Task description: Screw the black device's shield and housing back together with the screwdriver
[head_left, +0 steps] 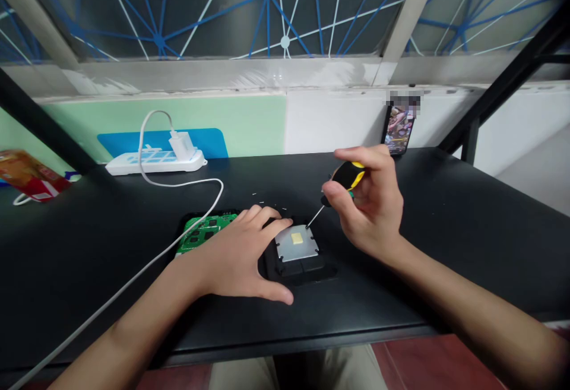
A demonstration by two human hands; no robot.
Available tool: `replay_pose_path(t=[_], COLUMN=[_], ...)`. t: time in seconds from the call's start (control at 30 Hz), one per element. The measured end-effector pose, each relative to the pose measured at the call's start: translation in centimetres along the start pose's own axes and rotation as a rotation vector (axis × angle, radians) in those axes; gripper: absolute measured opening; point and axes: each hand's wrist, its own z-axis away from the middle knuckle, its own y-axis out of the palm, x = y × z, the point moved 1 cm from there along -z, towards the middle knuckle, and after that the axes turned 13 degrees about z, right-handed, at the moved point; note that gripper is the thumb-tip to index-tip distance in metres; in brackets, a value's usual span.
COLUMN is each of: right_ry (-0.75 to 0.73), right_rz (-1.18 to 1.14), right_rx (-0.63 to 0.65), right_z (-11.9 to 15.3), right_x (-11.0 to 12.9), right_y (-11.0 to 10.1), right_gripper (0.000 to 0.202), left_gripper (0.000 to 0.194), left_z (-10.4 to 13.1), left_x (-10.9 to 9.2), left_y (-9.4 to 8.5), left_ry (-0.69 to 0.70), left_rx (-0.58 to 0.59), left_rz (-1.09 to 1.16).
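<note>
A yellow-and-black screwdriver (350, 175) is gripped in my right hand (376, 209). Its thin shaft slants down to the left, and the tip meets the top right corner of a silver metal plate (294, 252). A small pale yellow pad sits on that plate, which lies on a black plastic casing (303, 268). My left hand (240, 253) spreads over the casing's left side, thumb and fingers apart, with fingertips at the plate's upper edge. Partly hidden behind that hand is a green circuit board (202, 232) in a black shell.
A white power strip (155, 161) with a plugged-in charger stands at the back left; its white cable (146, 277) crosses the table and passes over the board. A phone (398, 126) leans against the wall. A snack packet (33, 173) lies far left. Tiny slivers lie behind my left hand.
</note>
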Motion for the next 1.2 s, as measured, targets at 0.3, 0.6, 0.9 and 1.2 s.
replay_pose_path(t=[0.3, 0.6, 0.9, 1.2], right_ry=[0.171, -0.075, 0.152, 0.017], right_rz=[-0.220, 0.024, -0.218, -0.018], right_rx=[0.162, -0.024, 0.125, -0.018], right_z=[0.4, -0.1, 0.5, 0.3], right_x=[0.9, 0.1, 0.8, -0.6], right_y=[0.1, 0.0, 0.2, 0.4], right_gripper=[0.044, 0.043, 0.047, 0.044], left_gripper=[0.102, 0.097, 0.101, 0.099], left_z=[0.0, 0.1, 0.0, 0.0], left_x=[0.1, 0.2, 0.1, 0.2], left_y=[0.0, 0.0, -0.1, 0.0], left_ry=[0.002, 0.017, 0.005, 0.006], left_rx=[0.001, -0.020, -0.002, -0.013], left_rz=[0.024, 0.052, 0.033, 0.048])
